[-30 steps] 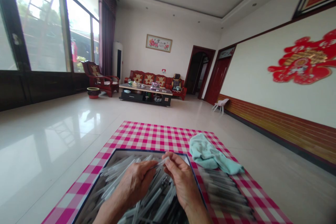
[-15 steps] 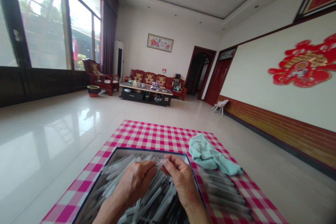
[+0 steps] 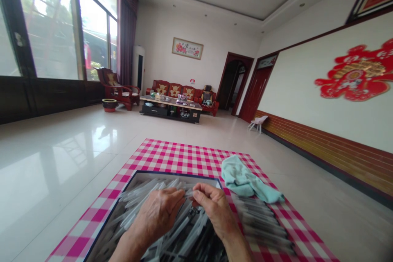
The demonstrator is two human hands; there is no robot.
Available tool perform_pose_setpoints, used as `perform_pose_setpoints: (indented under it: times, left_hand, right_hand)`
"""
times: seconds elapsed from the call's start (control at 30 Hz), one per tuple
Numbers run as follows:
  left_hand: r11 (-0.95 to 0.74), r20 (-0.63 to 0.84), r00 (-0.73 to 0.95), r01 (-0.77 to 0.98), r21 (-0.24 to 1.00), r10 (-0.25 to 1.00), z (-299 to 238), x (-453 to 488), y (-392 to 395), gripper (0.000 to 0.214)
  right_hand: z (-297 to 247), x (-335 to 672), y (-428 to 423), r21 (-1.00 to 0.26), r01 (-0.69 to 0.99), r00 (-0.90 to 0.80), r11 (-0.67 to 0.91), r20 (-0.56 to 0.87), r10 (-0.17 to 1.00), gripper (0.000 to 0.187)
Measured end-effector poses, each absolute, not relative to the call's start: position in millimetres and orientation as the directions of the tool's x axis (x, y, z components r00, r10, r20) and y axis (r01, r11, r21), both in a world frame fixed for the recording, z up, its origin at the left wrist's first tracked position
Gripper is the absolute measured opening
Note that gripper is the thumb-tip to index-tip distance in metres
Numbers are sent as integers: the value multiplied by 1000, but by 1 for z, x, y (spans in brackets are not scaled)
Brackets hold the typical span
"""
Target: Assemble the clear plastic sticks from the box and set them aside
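My left hand (image 3: 159, 213) and my right hand (image 3: 215, 208) meet over a dark-rimmed tray (image 3: 129, 184) heaped with several clear plastic tubes (image 3: 181, 233). Both hands have their fingers curled, the fingertips pinched together on one thin clear tube (image 3: 188, 193) between them. The tray lies on a pink-and-white checked cloth (image 3: 184, 159). A row of several more tubes (image 3: 264, 225) lies blurred on the cloth to the right of the tray.
A mint-green towel (image 3: 242, 180) lies crumpled on the cloth's right side. Beyond is a glossy tiled floor (image 3: 61, 151), with a coffee table (image 3: 170, 110), red sofa and armchair far back, and a small white stool (image 3: 258, 123) by the right wall.
Both hands have sunk slightly toward the tray, the fingers curling tighter around the thin tube. The view has tipped a little.
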State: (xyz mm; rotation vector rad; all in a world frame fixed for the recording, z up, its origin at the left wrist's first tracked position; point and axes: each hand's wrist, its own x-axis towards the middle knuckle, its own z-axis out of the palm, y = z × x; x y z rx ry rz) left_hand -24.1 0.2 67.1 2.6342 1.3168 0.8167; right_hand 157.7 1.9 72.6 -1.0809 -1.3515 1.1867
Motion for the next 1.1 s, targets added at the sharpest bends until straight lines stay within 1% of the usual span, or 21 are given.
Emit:
perform_pose_setpoints:
  times: [0.13, 0.23, 0.37, 0.47, 0.53, 0.6, 0.67, 0.73, 0.77, 0.8, 0.87, 0.93, 0.97, 1.03, 1.1]
  left_hand:
    - [-632, 428, 506, 739, 233, 749, 67, -22, 0, 25]
    - [-635, 422, 514, 741, 219, 746, 67, -21, -2, 24]
    - [-631, 420, 506, 736, 245, 753, 66, -21, -2, 25]
    - [-619, 426, 479, 727, 297, 767, 65, -22, 1, 26]
    - [-614, 432, 463, 716, 331, 773, 64, -24, 3, 26]
    - [-616, 441, 456, 706, 348, 773, 62, -25, 5, 25]
    - [-616, 447, 451, 701, 358, 773, 61, -25, 5, 25]
    - [-613, 448, 444, 700, 367, 776, 61, -25, 5, 25]
    - [-611, 452, 438, 700, 370, 777, 61, -24, 5, 25]
    - [-610, 458, 433, 699, 372, 776, 61, -24, 5, 24]
    - [-620, 483, 425, 687, 379, 766, 59, -24, 7, 23]
    - [-645, 524, 415, 653, 399, 744, 53, -24, 10, 24]
    - [-662, 546, 412, 625, 414, 729, 49, -25, 12, 27]
    - [-686, 590, 394, 590, 425, 705, 42, -26, 16, 41]
    - [-705, 594, 412, 568, 426, 691, 37, -27, 17, 46]
  right_hand:
    - [74, 158, 1, -998, -41, -103, 53, 57, 993, 18]
    - [75, 158, 0, -998, -56, -113, 26, 32, 993, 19]
    - [75, 156, -2, -996, -84, -101, 13, 21, 995, 22]
    - [71, 154, -2, -991, -125, -93, 38, 50, 994, 21]
    - [69, 152, -3, -994, -88, -132, 70, 81, 988, 22]
    - [67, 149, -4, -988, 36, -156, 152, 145, 977, 31]
    - [66, 146, -6, -916, 237, -138, 323, 297, 945, 43]
    - [65, 142, -8, -759, 423, -151, 495, 480, 864, 51]
    - [65, 140, -9, -677, 490, -179, 548, 537, 824, 52]
    - [66, 138, -10, -613, 539, -211, 577, 565, 798, 50]
    - [69, 135, -12, -529, 618, -253, 581, 566, 785, 44]
    - [74, 133, -14, -454, 698, -268, 554, 553, 789, 36]
    - [76, 133, -15, -414, 733, -275, 540, 546, 791, 32]
    - [80, 133, -17, -339, 782, -308, 524, 521, 796, 22]
    - [82, 134, -18, -280, 802, -356, 527, 484, 800, 19]
